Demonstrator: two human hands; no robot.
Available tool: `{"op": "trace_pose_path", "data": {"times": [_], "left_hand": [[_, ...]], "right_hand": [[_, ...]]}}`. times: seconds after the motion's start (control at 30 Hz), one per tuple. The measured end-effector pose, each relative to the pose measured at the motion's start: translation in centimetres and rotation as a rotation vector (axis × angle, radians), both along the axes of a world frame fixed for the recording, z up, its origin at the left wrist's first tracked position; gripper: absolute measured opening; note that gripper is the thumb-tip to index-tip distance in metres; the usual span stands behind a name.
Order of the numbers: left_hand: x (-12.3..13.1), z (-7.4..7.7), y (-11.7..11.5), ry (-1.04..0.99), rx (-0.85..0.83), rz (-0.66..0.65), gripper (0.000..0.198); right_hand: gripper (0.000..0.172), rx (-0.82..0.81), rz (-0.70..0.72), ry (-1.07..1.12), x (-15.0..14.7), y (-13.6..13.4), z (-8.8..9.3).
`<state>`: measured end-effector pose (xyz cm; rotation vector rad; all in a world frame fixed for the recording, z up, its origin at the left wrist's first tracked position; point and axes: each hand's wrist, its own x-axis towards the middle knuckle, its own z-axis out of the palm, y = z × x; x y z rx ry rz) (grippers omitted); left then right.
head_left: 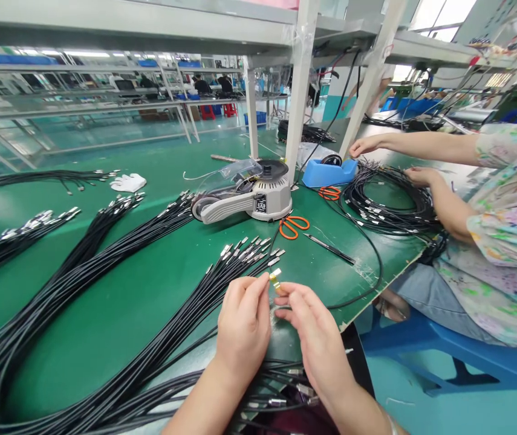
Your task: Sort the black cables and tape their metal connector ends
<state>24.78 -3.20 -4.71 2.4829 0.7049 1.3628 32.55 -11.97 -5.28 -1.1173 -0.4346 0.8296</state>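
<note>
At the front centre, my left hand pinches a black cable just below its metal connector, which has a yellow piece on it. My right hand meets it from the right, thumb and finger closed on the small yellow piece. Just behind the hands lie the silver connector ends of a black cable bundle. More cables with metal ends lie below my wrists. A grey tape dispenser machine stands further back, with orange-handled scissors in front of it.
Other cable bundles and a white glove lie at left. A pen rests right of the scissors. At right, a person's hands touch a cable coil near a blue tape holder. White posts rise behind.
</note>
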Motion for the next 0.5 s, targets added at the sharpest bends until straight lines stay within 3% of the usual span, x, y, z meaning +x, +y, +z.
{"op": "trace_pose_path", "data": {"times": [0.27,0.5], "left_hand": [[0.0,0.2,-0.1,0.005,-0.006,0.007,0.018],[-0.2,1.2,-0.5,0.024,-0.237,-0.024,0.009]], "right_hand": [[0.023,-0.07,0.035,-0.044,0.7,1.9,0.6],[0.018,-0.096,-0.021,-0.202,0.9,1.2,1.1]]}}
